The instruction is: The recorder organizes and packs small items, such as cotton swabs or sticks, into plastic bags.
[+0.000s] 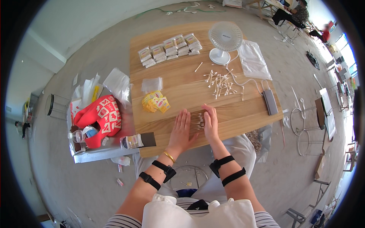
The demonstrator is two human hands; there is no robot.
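A row of cotton swabs lies side by side on the wooden table near its front edge. My left hand lies flat against the row's left end, fingers straight and together. At the other end my right hand rests with its fingers stretched out, touching the swab tips. The row sits between both hands, and its ends are partly hidden by them. Loose cotton swabs are scattered in a heap farther back. Left of the hands are yellow printed cards and small clear bags.
Filled packs stand stacked at the back left. A white fan, a plastic bag and a corded grey power bank line the right side. Left of the table, a box holds a red neck pillow; a swab pack lies at its corner.
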